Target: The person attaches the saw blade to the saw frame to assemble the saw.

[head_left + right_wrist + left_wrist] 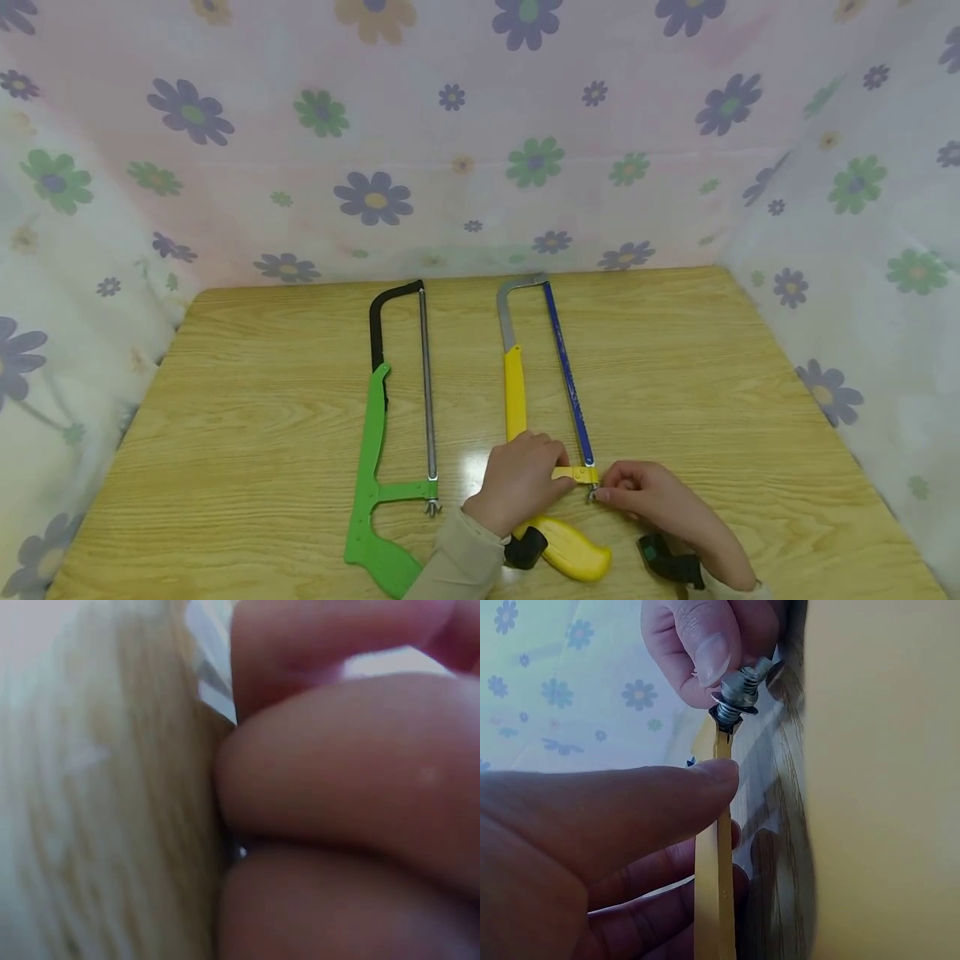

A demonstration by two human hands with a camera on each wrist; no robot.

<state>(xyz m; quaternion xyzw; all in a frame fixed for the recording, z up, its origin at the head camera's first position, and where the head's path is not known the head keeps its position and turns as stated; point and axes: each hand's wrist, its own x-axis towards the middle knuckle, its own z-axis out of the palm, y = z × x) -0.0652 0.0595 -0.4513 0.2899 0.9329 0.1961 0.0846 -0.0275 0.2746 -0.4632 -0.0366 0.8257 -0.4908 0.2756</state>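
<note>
Here we have the yellow hacksaw (514,392) lying flat on the tabletop (750,400), its blue blade (567,375) running away from us and its handle near the front edge, with a green hacksaw (375,467) lying apart to its left. Our left hand (517,482) grips the yellow frame arm just above the handle, thumb and fingers curled round the thin yellow bar, as the left wrist view shows plainly. Our right hand (651,498) pinches the wing nut (741,688) at the near end of the blade, fingertips closed on the nut and its washer; the right wrist view is too close and blurred to add anything. To do this step well, we judge that the left hand should keep the frame pressed steady against the tabletop so the bar does not twist as the nut turns. The right fingertips should sit square on the wings of the nut, not on the washer, and turn in short, even movements. We would watch that the blade stays seated on its pin at the near end, and keep our fingers clear of the teeth.
</note>
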